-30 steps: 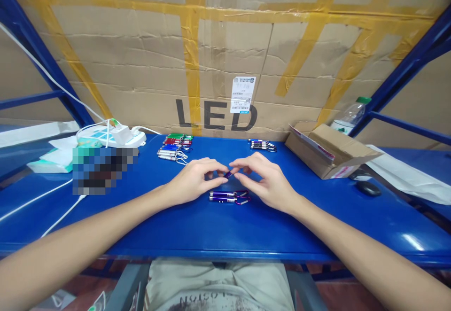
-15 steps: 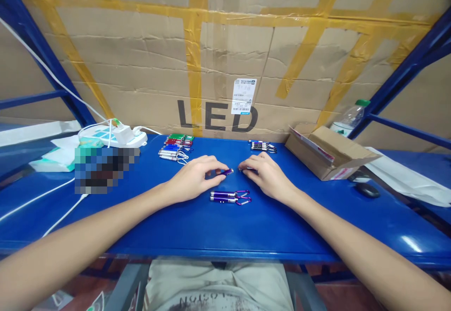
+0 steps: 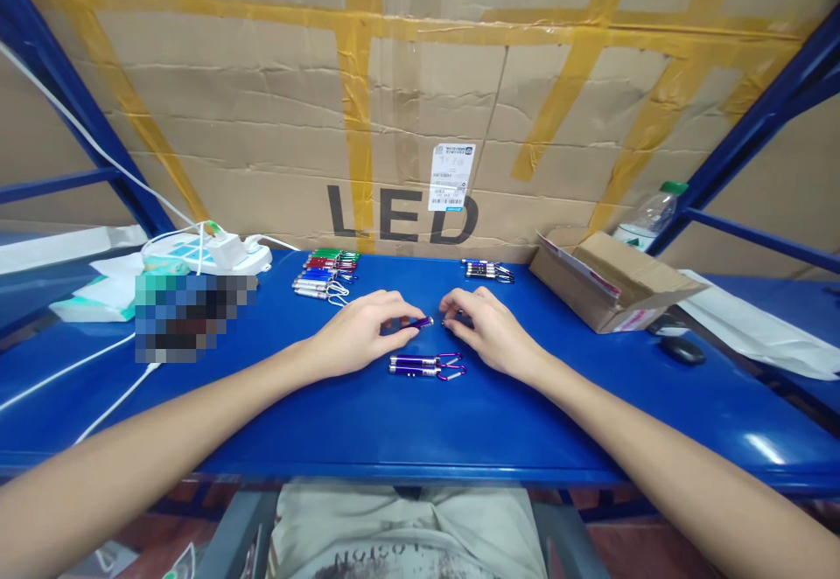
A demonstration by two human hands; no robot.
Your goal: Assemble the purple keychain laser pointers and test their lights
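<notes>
A purple keychain flashlight (image 3: pixel 423 323) is pinched between the thumb and fingers of my left hand (image 3: pixel 367 327), its tip pointing toward my right hand. My right hand (image 3: pixel 492 325) faces it across a small gap, thumb and fingers curled. At those fingertips shows a tiny shiny end, too small to name. In front of both hands, two purple keychain flashlights (image 3: pixel 413 371) lie side by side on the blue table (image 3: pixel 420 439), their carabiner clips to the right.
Green, red, blue and silver flashlights (image 3: pixel 325 275) form a row at back left; several dark and blue ones (image 3: pixel 486 271) lie at back right. An open cardboard box (image 3: pixel 610 286), a black mouse (image 3: pixel 682 349), a bottle (image 3: pixel 649 216) and a power strip (image 3: pixel 190 254) stand around.
My right hand's fingers have lifted and curled differently, and the dark piece seen under them before is now mostly hidden. My left hand keeps its pinch on the flashlight.
</notes>
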